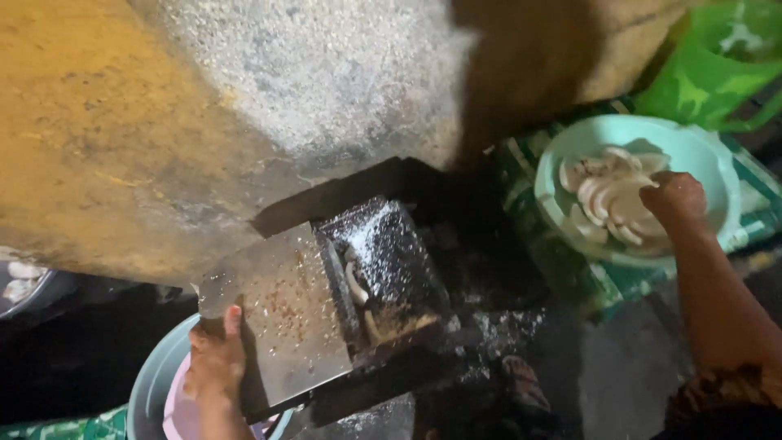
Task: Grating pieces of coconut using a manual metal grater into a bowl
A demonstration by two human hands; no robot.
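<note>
Dim outdoor-looking corner here, rough concrete and a yellowish wall (90,122) up top, wet dark ground below. In the middle sits a grimy dark grater box (383,277) dusted with white shreds, with a metal chute (285,318) slanting down from it toward a bluish tub (155,383) at the bottom left.

Progress-wise I'd say it's somewhere in the middle: a couple of white pieces (356,283) sit in the box opening, white flecks are all over the machine, and the mint green bowl (717,175) on the right holds a decent pile of curved white slices (607,200), so there's plenty left to feed in. What's inside the tub I can't really make out.

The right hand (674,200) is down in the bowl, fingers curled onto the slices, looks like it's grabbing some. The left hand (216,358) grips the lower edge of the chute, thumb on top.

The slices look pale, crescent-shaped, smooth and moist, like coconut meat.
</note>
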